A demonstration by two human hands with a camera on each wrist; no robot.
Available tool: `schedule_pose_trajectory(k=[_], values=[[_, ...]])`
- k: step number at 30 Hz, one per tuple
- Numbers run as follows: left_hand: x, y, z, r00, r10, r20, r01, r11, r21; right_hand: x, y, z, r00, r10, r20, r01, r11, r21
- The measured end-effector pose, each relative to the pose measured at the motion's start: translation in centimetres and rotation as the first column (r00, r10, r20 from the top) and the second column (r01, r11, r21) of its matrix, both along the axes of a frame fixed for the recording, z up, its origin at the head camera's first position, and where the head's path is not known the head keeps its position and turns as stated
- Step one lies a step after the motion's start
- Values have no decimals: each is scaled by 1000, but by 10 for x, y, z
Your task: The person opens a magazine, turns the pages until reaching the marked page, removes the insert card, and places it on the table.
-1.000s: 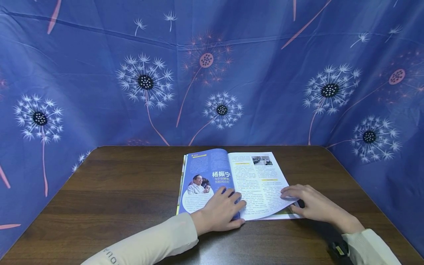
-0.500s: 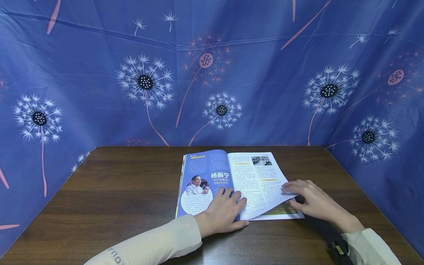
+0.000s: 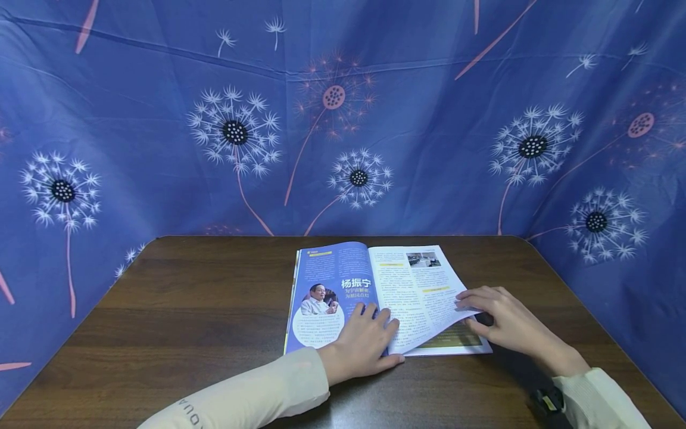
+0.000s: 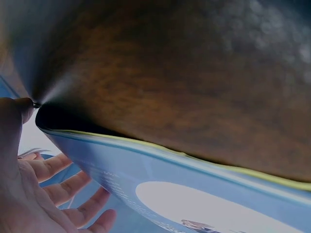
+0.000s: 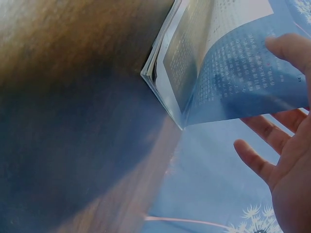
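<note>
An open magazine (image 3: pixel 317 269) lies on the wooden table, its left page blue with a photo and its right page (image 3: pixel 415 292) white with printed columns. My left hand (image 3: pixel 361 342) rests on it near the spine at the lower edge, fingers spread; the left wrist view shows those fingers (image 4: pixel 62 190) extended over the pages. At the right side, my right hand (image 3: pixel 506 322) pinches the lower outer corner of the white page between thumb and fingers. That page (image 5: pixel 238 80) curves upward in the right wrist view, and a darker printed page (image 5: pixel 182 60) shows beneath.
The brown wooden table (image 3: pixel 203 298) extends around the magazine on all sides. Behind it hangs a blue cloth (image 3: pixel 429 119) with dandelion prints. A small black device (image 3: pixel 549 400) sits at the right wrist by the sleeve.
My right hand has lifted the page corner higher and slightly inward, baring more of the page underneath. The left hand has slid a little to the right.
</note>
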State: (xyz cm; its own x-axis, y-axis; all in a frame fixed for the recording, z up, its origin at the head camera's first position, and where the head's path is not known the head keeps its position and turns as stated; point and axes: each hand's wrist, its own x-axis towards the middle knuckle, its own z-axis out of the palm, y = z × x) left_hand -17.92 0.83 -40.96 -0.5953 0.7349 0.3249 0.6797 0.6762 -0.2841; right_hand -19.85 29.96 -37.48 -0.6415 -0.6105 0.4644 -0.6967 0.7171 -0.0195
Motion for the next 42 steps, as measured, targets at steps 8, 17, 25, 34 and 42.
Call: schedule_pose_trajectory(k=[8,17,25,34,42], values=[[-1,-2,1,1000,-8,0,8,1000,21,0,0,1,1000,-5,-11,5,1000,-8],[-2,-3,2,1000,-15,25,14,999,43,-1,1,2,999,-15,-48,13,999,-45],[-3,-3,2,999,-19,44,17,998,55,-1,1,4,996,-85,-27,82,992,-94],[-2,-3,2,998,-18,53,14,997,79,-1,1,6,995,-90,-34,85,989,-124],[-3,-4,1,998,-9,63,3,995,99,0,1,3,995,-101,10,102,989,-104]])
